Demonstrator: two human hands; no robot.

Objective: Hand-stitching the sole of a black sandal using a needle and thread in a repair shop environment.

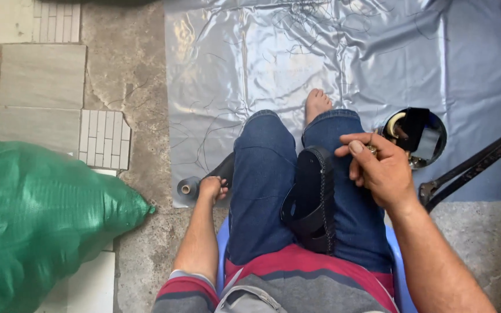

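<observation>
From the head camera, much is cut off or hard to read. The right hand (pixel 378 171) is pinched at the fingertips around something small and brassy, too tiny to tell what it is. The left hand (pixel 213 188) reaches down beside the left knee and closes on a dark strap-like piece (pixel 222 168), whose far end is hidden behind the leg; just beside it lies a small grey spool (pixel 187 188). Only one bare foot (pixel 317 104) shows past the knees, the other being out of sight.

A black sandal (pixel 314 200) lies on the right thigh, sole up and leaning into the gap between the legs, with a stitched edge along its rim and its strap looping toward the lap. To the right, near the right hand, sits a round shiny metal tin (pixel 421 136) holding dark bits that cannot be made out. A dark metal bar (pixel 476 165) crosses the right edge, its ends cut off.

A glossy grey plastic sheet (pixel 349 58), creased and strewn with thin dark threads, covers the rough stone floor (pixel 129 81). A bulging green woven sack (pixel 36 220) fills the lower left, partly out of frame. The edge of a blue plastic seat (pixel 398 266) peeks out under the jeans
</observation>
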